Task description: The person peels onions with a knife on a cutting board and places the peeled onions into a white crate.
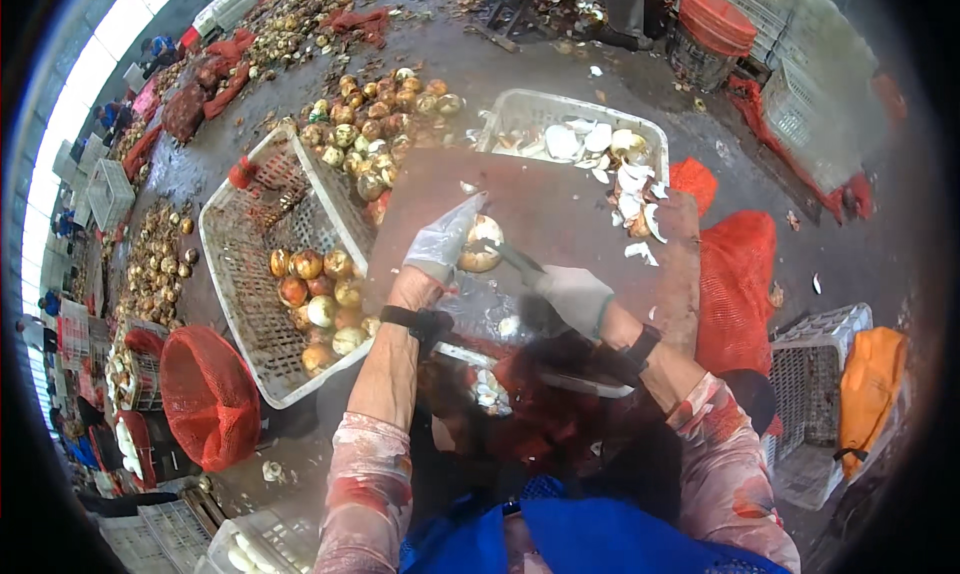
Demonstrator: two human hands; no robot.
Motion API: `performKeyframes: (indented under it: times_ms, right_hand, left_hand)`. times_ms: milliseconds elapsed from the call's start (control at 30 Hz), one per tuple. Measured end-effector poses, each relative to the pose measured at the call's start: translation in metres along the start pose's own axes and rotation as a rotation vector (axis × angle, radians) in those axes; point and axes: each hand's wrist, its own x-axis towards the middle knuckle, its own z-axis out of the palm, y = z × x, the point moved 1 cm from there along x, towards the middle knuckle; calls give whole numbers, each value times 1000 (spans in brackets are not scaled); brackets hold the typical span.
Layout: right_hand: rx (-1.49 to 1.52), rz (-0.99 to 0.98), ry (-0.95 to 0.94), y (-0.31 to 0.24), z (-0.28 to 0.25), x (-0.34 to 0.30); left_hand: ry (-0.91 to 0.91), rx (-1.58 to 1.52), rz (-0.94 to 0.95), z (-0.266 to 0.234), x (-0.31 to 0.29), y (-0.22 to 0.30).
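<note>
While the left hand (pixel 445 242) is pinching a mostly white onion (pixel 478 236) from its left, one finger lying along the far side, the right hand (pixel 577 298) is gripping a knife (pixel 530 266) whose dark blade is slanting in to the onion's right side. The onion is sitting between the hands, above the bench (pixel 430 196); whether it is resting on the surface or being lifted, I cannot tell. Working well here is probably calling for a firm left pinch, the fingertips tucked away from the edge, and short, shallow strokes, the onion being turned to meet the blade rather than the blade being pushed toward the fingers. Gloves are covering both hands, and damp film could be slipping on the smooth flesh, so a light touch is seeming wise. Beyond the right hand, peelings (pixel 630 206) are gathering at the bench's edge, and a waste crate (pixel 510 102) is standing past the far edge, making a handy place for scraps. Left of the left hand, a larger crate (pixel 240 319) is holding unpeeled onions (pixel 320 312) within reach.
</note>
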Motion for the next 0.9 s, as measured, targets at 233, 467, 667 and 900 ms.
performKeyframes:
  times_ms: [233,467,667,900]
  right_hand:
    - [583,633,-117,-35,-18,1]
    - [592,549,-61,-27,-9,-5]
    - [33,147,-23,-1,16,-1]
    - [-342,-97,114,-14,12,4]
  left_hand:
    - [28,-251,-123,-4,-4,-5]
    - [13,46,-10,-5,-3,-6]
    - [40,-374,-106,2,0,-16]
    - [87,-352,-32,-3,-5,-14]
